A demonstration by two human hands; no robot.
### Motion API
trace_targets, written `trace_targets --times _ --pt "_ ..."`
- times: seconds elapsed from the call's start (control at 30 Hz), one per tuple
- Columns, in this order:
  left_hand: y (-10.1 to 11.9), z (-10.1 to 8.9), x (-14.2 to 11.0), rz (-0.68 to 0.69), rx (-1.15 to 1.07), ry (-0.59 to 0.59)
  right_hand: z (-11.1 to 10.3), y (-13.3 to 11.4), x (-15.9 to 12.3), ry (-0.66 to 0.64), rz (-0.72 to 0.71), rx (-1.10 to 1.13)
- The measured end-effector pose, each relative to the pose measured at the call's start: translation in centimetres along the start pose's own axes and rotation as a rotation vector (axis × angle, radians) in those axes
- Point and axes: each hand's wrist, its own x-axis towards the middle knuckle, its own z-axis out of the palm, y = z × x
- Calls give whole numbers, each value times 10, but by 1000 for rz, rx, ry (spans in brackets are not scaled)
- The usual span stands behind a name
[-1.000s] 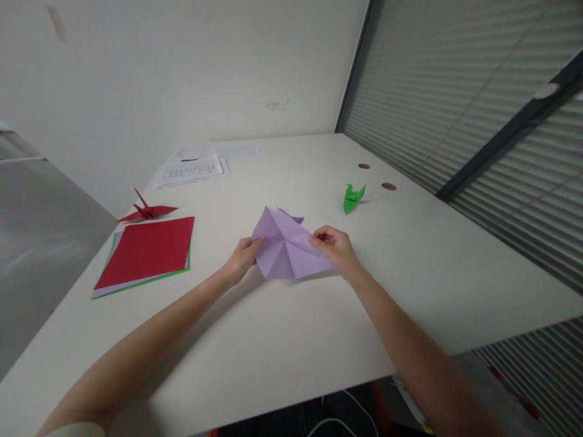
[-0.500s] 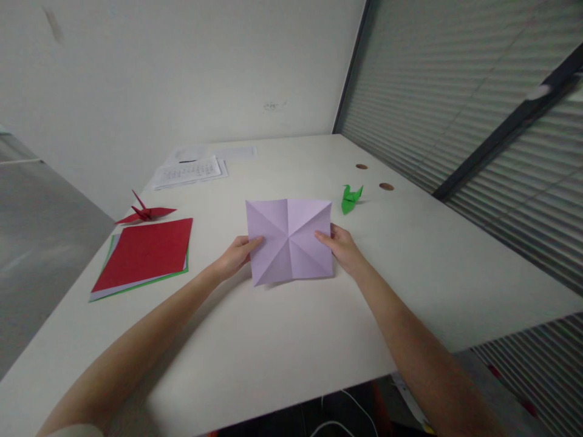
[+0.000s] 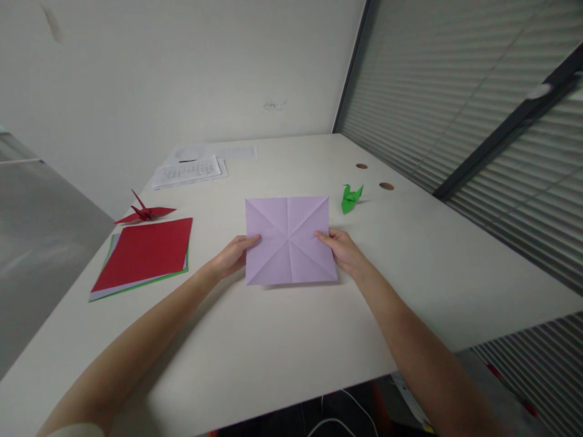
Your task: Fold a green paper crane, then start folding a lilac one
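Observation:
A square sheet of lilac paper (image 3: 288, 240) lies unfolded on the white table (image 3: 273, 340), marked by straight and diagonal creases. My left hand (image 3: 232, 256) pinches the sheet's left edge, thumb on top. On the opposite edge, my right hand (image 3: 345, 251) grips the paper the same way. Both hands rest low on the tabletop.
A stack of coloured sheets with red on top (image 3: 143, 253) lies to the left, a red paper crane (image 3: 144, 212) behind it. A green folded figure (image 3: 350, 198) stands right of the lilac sheet. White printed papers (image 3: 191, 170) lie at the back. Two round brown spots (image 3: 386, 186) mark the table.
The lilac paper was half folded and bulging a second ago. It has been opened out into a flat square, and it now lies squarely between my hands.

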Motion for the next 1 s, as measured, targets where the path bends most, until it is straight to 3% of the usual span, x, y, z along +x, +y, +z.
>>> trace_targets --times 0.7,0.83,1.0 --pt "0 1 2 -146 -48 68 0 2 -2 -24 51 -39" --pt "-2 -1 3 -108 -43 31 0 3 0 -47 36 -27" --pt "-7 -5 5 61 -5 -15 -1 7 6 -73 -46 6"
